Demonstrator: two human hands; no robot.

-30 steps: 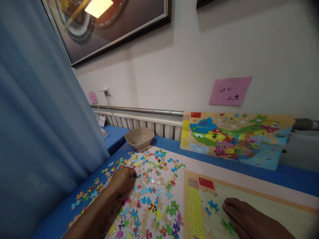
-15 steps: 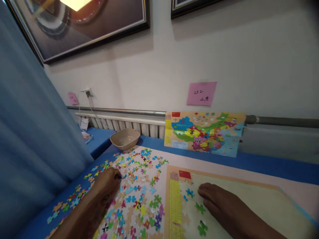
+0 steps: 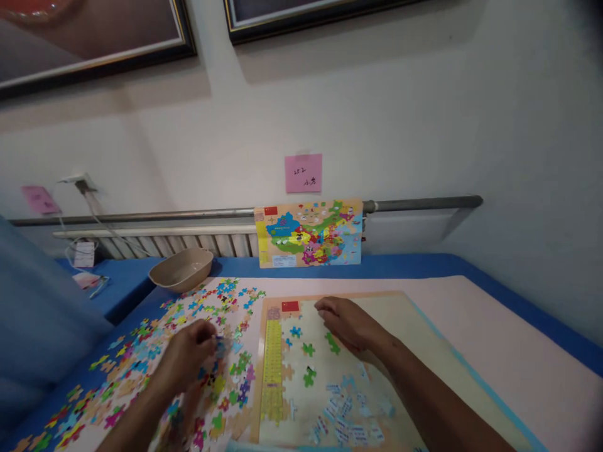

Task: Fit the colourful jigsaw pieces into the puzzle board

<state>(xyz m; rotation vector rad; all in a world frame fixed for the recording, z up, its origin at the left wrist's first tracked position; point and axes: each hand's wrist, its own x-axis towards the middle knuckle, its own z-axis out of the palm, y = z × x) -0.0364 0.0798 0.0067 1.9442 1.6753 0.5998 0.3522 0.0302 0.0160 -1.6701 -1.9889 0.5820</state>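
Observation:
My left hand [image 3: 191,348] hovers over the loose jigsaw pieces, its fingers pinched on a small bluish puzzle piece [image 3: 219,338]. On the upper part of the puzzle board [image 3: 400,317] is my right hand [image 3: 348,323], fingers curled and pressed together; what lies under the fingertips is hidden. The board has a peach border, a red flag [image 3: 290,306] and a yellow strip [image 3: 273,358] on its left. Blue pieces [image 3: 295,332] and green pieces [image 3: 309,375] lie separately on its pale surface. Pale lettered pieces [image 3: 343,408] are grouped near its lower edge.
Many coloured pieces [image 3: 117,376] spread over the blue tabletop left of the board. A beige bowl [image 3: 183,271] stands at the back left. Against the radiator leans a map picture [image 3: 308,235], below a pink note [image 3: 304,173]. A blue curtain [image 3: 38,339] hangs at left.
The view has swung right, showing more of the board and the lettered pieces. My left hand has moved nearer the board with its piece; my right hand stays near the board's top.

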